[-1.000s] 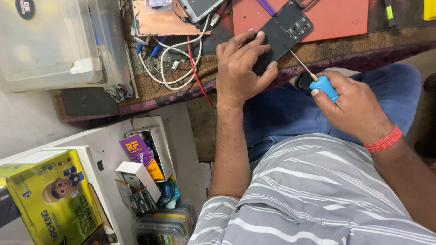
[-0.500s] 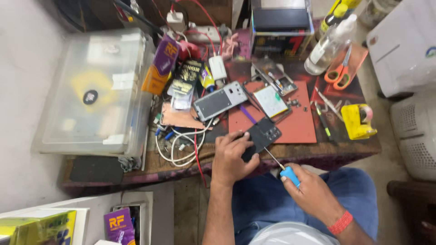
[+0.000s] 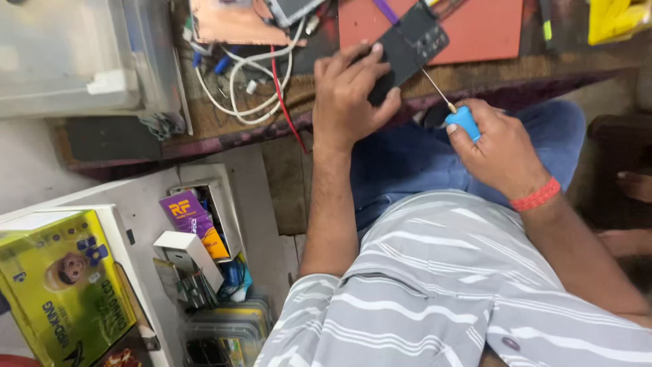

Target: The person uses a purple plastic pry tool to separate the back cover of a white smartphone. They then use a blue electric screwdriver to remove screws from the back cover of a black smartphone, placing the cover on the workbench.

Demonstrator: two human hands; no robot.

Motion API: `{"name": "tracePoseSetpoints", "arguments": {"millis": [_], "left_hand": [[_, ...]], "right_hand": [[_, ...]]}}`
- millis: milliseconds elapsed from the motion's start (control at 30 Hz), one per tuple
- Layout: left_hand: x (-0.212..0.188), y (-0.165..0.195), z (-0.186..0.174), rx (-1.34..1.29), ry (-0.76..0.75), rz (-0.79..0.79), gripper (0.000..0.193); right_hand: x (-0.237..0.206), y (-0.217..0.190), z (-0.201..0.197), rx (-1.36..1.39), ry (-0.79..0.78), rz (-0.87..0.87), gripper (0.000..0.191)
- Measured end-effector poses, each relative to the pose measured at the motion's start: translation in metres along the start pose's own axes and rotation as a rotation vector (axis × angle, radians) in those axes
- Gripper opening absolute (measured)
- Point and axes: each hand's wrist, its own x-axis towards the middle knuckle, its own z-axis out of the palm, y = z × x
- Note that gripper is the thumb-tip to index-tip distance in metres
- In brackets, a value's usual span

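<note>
My left hand presses down on a dark phone that lies face down, part on the red work mat and part on the wooden bench edge. My right hand, with a red band at the wrist, grips a small screwdriver with a blue handle. Its thin metal shaft runs up and left and its tip touches the phone's lower right side. Both hands are over my lap, and I wear blue trousers and a grey striped shirt.
A clear plastic box stands at the bench's left. White and red cables lie beside a copper-coloured board. Below left, open drawers hold small boxes, and a yellow-green carton sits nearby. A bare foot shows at right.
The view has dropped and closed in since half a second ago, so the bench's far clutter is out of frame. Both hands keep their hold on the phone and the screwdriver.
</note>
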Motion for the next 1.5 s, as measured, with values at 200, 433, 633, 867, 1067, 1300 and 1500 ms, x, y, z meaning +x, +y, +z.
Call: {"name": "tracePoseSetpoints", "arguments": {"millis": [200,433,633,867,1067,1300,1500], "left_hand": [[0.007,-0.001,-0.003,-0.016,0.015,-0.021,0.030],[0.005,0.004,-0.002,-0.016,0.011,-0.034,0.029],[0.003,0.001,0.001,-0.015,-0.003,-0.044,0.029],[0.003,0.001,0.000,-0.010,-0.007,-0.044,0.028],[0.000,-0.002,0.001,0.007,0.006,-0.041,0.026],[0.002,-0.001,-0.001,-0.012,0.009,-0.042,0.027],[0.001,-0.001,-0.001,-0.026,0.005,-0.056,0.027]], "right_hand": [[0.009,-0.013,-0.006,0.031,0.000,0.077,0.035],[0.008,-0.020,-0.010,0.059,-0.073,0.160,0.032],[0.006,-0.016,-0.006,0.049,-0.094,0.151,0.031],[0.004,-0.022,-0.004,0.032,-0.094,0.084,0.030],[0.005,-0.021,-0.004,0.038,-0.075,0.138,0.029],[0.004,-0.019,-0.002,0.055,-0.072,0.134,0.029],[0.003,-0.023,-0.003,0.103,-0.092,0.144,0.030]]}}
